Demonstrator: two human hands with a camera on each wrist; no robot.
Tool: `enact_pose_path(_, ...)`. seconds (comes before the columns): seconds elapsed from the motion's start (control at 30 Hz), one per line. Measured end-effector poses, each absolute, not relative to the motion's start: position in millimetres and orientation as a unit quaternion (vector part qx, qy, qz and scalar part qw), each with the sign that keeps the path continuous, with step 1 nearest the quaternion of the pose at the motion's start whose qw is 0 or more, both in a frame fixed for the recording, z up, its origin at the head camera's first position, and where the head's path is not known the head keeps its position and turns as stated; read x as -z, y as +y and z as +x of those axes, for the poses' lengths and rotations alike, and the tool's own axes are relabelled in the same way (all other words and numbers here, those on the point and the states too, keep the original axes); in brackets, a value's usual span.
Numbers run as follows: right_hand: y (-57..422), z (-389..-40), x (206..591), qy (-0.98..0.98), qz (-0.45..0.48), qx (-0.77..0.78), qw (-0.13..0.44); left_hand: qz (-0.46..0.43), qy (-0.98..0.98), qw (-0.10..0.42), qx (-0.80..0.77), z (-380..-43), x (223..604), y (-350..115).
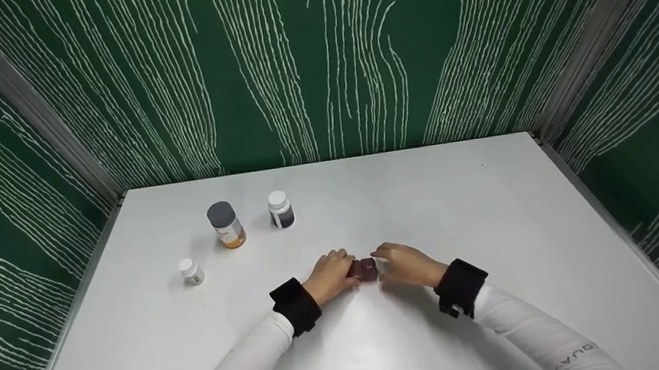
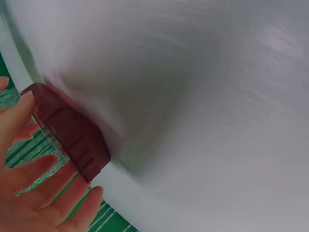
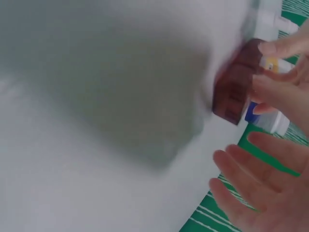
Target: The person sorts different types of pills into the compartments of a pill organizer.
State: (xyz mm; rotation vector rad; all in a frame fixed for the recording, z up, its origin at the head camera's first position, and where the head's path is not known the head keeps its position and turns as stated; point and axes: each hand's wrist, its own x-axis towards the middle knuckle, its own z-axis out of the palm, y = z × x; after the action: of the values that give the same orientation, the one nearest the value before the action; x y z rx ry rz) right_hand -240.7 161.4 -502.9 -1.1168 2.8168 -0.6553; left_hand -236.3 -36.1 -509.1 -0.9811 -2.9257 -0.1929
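Observation:
A small dark red block-like object (image 1: 368, 270) with a seam across it is held low over or on the white table; its exact kind is unclear. My left hand (image 1: 330, 276) grips its left end, thumb on the near side and fingers behind. In the left wrist view the object (image 2: 72, 133) shows bevelled corners and moulded lines. Close to its right end is my right hand (image 1: 405, 265), fingers loosely spread. In the right wrist view the right thumb overlaps the edge of the object (image 3: 234, 87); whether it touches cannot be told.
Left of the hands stand a grey-lidded bottle (image 1: 227, 225) with a white and orange label, a white-capped bottle (image 1: 281, 209) with a dark label, and a small white bottle (image 1: 191, 271). Green walls with white lines (image 1: 247, 67) enclose the back and sides of the table (image 1: 456, 198).

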Motion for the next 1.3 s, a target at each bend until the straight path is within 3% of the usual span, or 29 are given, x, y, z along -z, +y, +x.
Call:
enact_pose_path(0.7, 145, -239, 534, 0.841, -0.480, 0.006, -0.249, -0.337, -0.934, 0.013, 0.115, -247, 515, -40)
enact_pose_path(0.8, 146, -237, 535, 0.832, -0.489, -0.012, -0.261, -0.344, -0.933, 0.016, 0.107, -247, 515, -42)
enact_pose_path(0.93, 144, -242, 526, 0.849, -0.487, 0.072, -0.191, -0.339, -0.935, 0.018, 0.102, -247, 514, -45)
enact_pose_path(1.17, 148, -287, 501, 0.857, -0.323, 0.389, 0.098, -0.341, -0.936, 0.021, 0.090, -248, 512, -42)
enact_pose_path(1.3, 151, -308, 508, 0.821, -0.202, 0.489, 0.213, -0.343, -0.935, 0.016, 0.087, -247, 514, -41)
